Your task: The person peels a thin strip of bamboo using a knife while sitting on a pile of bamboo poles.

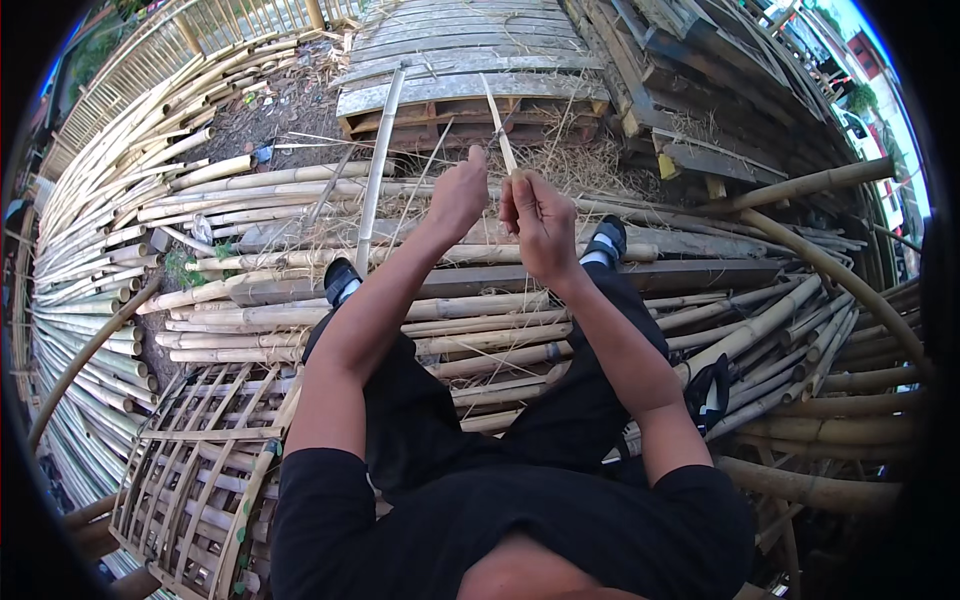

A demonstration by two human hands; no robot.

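My right hand is closed, its thumb pressed against the fingers around the lower end of a pale, narrow bamboo strip. The strip points away from me and tapers toward its far tip over the wooden pallet. Just to the left, my left hand is curled shut with its back toward me; whatever its fingers hold, if anything, is hidden. The two hands are close together but apart. A longer split bamboo strip leans with its far end on the pallet, left of my left hand.
Bamboo poles lie across the ground under and around my legs. More poles are heaped at left, beside a woven bamboo basket. Stacked timber stands at far right. Dry shavings litter the pallet's near side.
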